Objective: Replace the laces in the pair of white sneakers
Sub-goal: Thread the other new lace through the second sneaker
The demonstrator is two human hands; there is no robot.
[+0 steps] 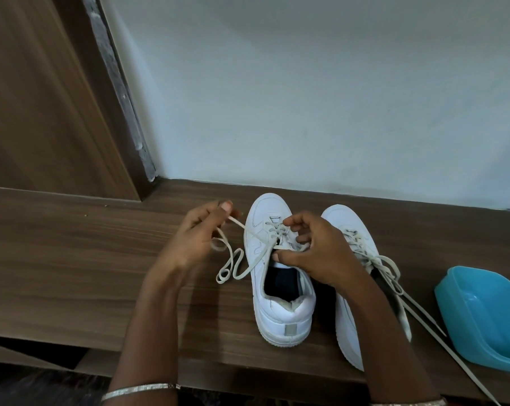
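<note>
Fingers (225,207) of the left hand (193,238) and right hand (318,254) each pinch one lace (237,223), threaded in one of two sneakers (283,306).

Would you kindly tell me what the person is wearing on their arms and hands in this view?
Both forearms are bare, with no sleeves in view. The left hand and right hand are ungloved, and no rings show. A thin silvery bangle circles the left wrist. A similar glittery band sits at the right wrist, mostly cut off by the bottom edge.
</note>
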